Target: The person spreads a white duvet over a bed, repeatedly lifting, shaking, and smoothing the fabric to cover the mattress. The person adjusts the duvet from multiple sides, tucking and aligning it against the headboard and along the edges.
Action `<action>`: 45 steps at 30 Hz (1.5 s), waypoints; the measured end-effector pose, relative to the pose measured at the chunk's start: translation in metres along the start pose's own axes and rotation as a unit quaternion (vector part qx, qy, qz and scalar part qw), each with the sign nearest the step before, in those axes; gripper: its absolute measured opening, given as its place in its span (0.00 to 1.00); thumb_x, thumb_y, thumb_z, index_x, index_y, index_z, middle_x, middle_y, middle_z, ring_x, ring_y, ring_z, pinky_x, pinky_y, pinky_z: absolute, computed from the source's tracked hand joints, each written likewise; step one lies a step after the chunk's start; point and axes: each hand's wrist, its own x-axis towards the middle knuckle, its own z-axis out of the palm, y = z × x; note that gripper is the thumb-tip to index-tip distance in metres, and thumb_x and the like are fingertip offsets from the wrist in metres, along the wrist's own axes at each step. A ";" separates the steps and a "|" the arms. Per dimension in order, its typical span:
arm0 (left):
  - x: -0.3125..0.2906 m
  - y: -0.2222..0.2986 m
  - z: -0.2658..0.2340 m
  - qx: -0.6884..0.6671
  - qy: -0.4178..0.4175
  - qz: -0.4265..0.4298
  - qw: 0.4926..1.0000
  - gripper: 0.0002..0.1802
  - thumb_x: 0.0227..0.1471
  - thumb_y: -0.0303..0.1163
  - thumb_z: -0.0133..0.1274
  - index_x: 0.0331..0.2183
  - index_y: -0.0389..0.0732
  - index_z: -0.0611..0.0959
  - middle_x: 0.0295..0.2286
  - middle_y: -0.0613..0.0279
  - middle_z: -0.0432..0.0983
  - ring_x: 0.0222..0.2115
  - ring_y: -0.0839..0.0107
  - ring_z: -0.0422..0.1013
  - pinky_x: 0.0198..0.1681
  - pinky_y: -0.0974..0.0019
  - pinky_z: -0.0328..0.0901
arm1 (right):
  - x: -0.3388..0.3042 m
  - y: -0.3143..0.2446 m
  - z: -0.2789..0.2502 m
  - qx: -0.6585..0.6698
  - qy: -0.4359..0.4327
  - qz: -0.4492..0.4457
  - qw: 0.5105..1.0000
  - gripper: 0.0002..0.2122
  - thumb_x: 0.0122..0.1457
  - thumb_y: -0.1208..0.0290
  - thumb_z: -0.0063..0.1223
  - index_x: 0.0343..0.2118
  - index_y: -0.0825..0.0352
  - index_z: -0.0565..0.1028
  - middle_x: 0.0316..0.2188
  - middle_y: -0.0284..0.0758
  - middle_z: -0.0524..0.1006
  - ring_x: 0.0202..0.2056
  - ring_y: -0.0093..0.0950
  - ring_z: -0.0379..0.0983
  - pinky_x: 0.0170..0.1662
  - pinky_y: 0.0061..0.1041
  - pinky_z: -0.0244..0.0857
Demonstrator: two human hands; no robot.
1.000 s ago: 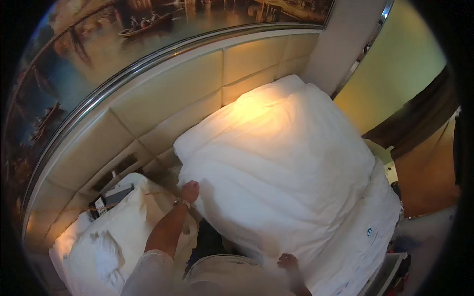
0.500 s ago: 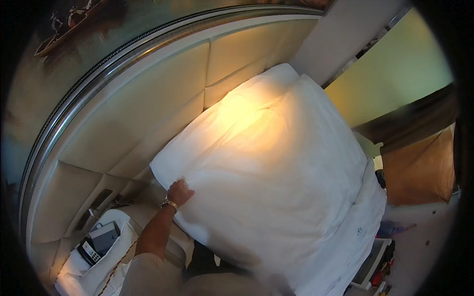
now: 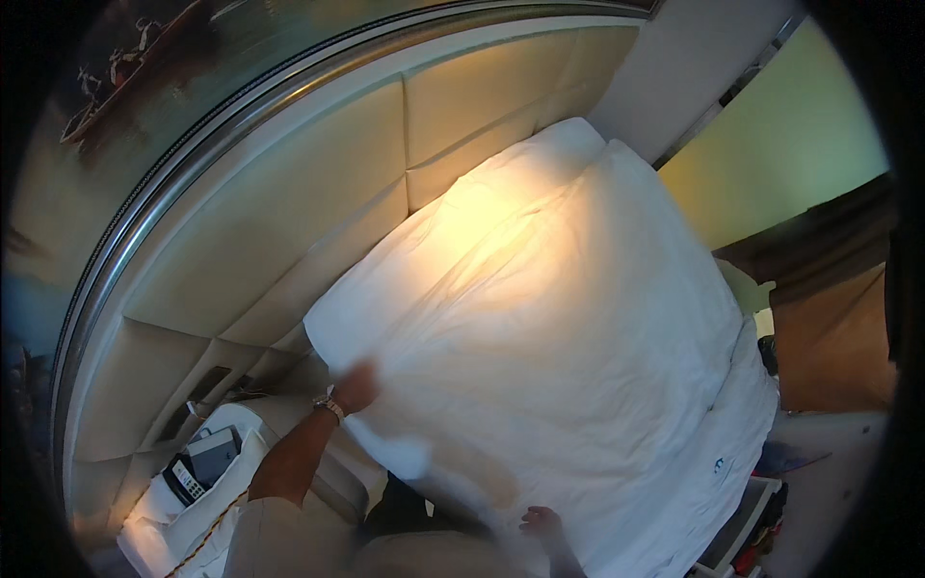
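Observation:
A wide white duvet (image 3: 578, 318) covers the bed, creased in long folds toward its head end. At its near left edge my left hand (image 3: 356, 387), with a wristwatch (image 3: 330, 408) on the wrist, is closed on the duvet; the fingertips are smeared by motion. Tight folds run from there toward the far corner. Low in the picture, my right hand (image 3: 542, 525) hovers over or rests on the duvet's near part. Its fingers are slightly bent and apart, with nothing seen in them.
A padded cream headboard (image 3: 279, 241) runs along the left and far side. On the bedside table (image 3: 226, 491) at lower left are a phone (image 3: 187, 479) and a grey box (image 3: 214, 455). A white-framed cart (image 3: 742, 520) stands at lower right, and a brown cloth (image 3: 833, 342) hangs at right.
My right hand has come into view at the bottom. My left hand is still at the duvet's edge but now blurred, and the folds leading from it look tighter. The whole view has shifted slightly.

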 end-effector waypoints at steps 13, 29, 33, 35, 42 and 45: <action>0.047 -0.026 0.017 0.027 -0.008 -0.036 0.999 0.25 0.54 0.51 0.49 0.26 0.37 0.80 0.24 0.51 0.78 0.27 0.56 0.74 0.32 0.53 0.66 | 0.105 -0.227 0.129 -0.096 -0.087 -0.232 0.964 0.18 0.58 0.65 0.54 0.44 0.75 0.72 0.30 0.39 0.78 0.29 0.25 0.76 0.32 0.24 0.71; 0.110 -0.051 0.034 -0.156 0.004 -0.013 0.988 0.18 0.54 0.43 0.49 0.26 0.36 0.75 0.21 0.51 0.73 0.23 0.62 0.70 0.29 0.58 0.65 | 0.276 -0.456 0.301 -0.422 0.136 -0.091 0.892 0.28 0.52 0.56 0.57 0.43 0.75 0.60 0.36 0.51 0.77 0.41 0.44 0.76 0.44 0.37 0.69; 0.139 -0.043 0.044 -0.122 -0.003 -0.110 0.986 0.20 0.54 0.44 0.50 0.25 0.35 0.75 0.20 0.49 0.71 0.23 0.62 0.71 0.29 0.58 0.65 | 0.272 -0.481 0.332 -0.413 0.133 -0.100 0.895 0.27 0.52 0.58 0.56 0.45 0.75 0.60 0.38 0.51 0.77 0.42 0.44 0.75 0.46 0.37 0.68; 0.147 -0.044 0.051 -0.144 0.016 -0.043 0.989 0.20 0.55 0.44 0.49 0.23 0.35 0.74 0.19 0.50 0.69 0.22 0.62 0.69 0.28 0.59 0.63 | 0.271 -0.483 0.335 -0.405 0.148 -0.118 0.894 0.27 0.52 0.60 0.56 0.45 0.76 0.60 0.38 0.52 0.77 0.43 0.45 0.75 0.46 0.37 0.68; 0.162 -0.038 0.022 -0.239 0.064 -0.070 0.966 0.20 0.56 0.39 0.49 0.18 0.39 0.69 0.14 0.68 0.60 0.18 0.77 0.57 0.22 0.65 0.55 | 0.308 -0.461 0.322 -0.367 0.139 -0.298 0.870 0.17 0.55 0.64 0.49 0.35 0.77 0.63 0.30 0.58 0.74 0.34 0.53 0.74 0.36 0.45 0.69; 0.168 -0.019 -0.013 -0.283 0.039 -0.173 0.942 0.20 0.56 0.37 0.50 0.16 0.41 0.68 0.14 0.75 0.58 0.18 0.83 0.54 0.20 0.70 0.53 | 0.292 -0.476 0.327 -0.241 0.132 -0.369 0.888 0.14 0.56 0.68 0.46 0.34 0.76 0.61 0.25 0.58 0.72 0.30 0.53 0.73 0.32 0.44 0.67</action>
